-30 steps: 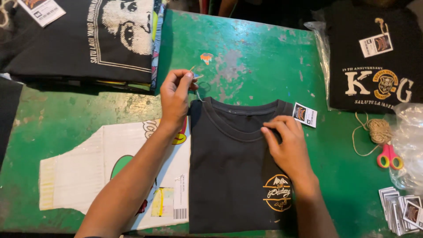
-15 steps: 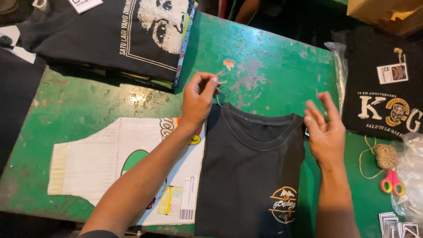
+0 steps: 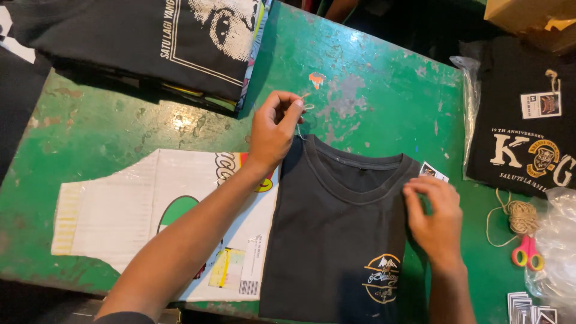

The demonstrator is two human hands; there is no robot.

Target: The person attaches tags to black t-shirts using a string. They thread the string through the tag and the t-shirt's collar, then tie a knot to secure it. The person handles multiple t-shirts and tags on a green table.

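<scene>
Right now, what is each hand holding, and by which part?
Left hand pinches a thin string by its end. Right hand rests on the folded black shirt's shoulder edge beside a tag.

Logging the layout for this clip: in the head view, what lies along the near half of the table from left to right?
Flattened cardboard → folded black T-shirt → right hand at the shirt's right edge → ball of twine → scissors with pink and yellow handles.
</scene>
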